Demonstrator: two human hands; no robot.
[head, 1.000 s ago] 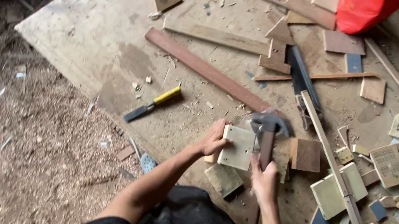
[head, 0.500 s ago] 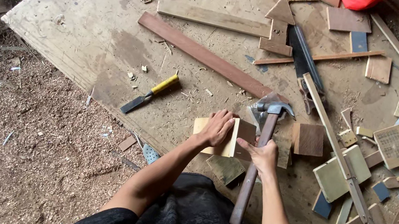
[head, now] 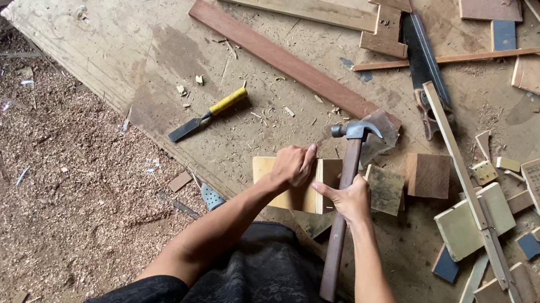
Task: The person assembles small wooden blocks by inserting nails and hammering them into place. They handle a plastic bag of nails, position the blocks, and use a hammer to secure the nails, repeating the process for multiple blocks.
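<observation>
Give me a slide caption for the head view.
Left hand steadies a wood block; right hand grips a hammer.

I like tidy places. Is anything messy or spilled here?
Yes. Sawdust and shavings cover the ground beside the plywood board, and wood offcuts lie scattered at all angles to the right of the hammer. A yellow-handled chisel lies loose.
</observation>
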